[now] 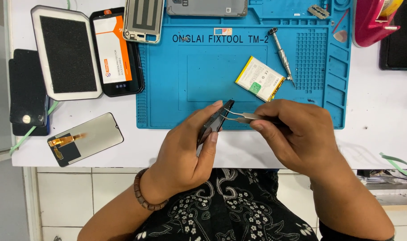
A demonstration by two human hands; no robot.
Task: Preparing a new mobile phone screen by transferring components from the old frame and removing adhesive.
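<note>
Black phone (214, 122) in left hand (185, 151); tweezers (239, 117) touching

I am at a phone repair workshop: a blue silicone repair mat (203, 89) with parts trays covers my white table (382, 116), and around it lie a loose phone battery (259, 78), a precision screwdriver (282, 56), a detached display panel (85, 139) and opened phone frames (144, 20).
</note>
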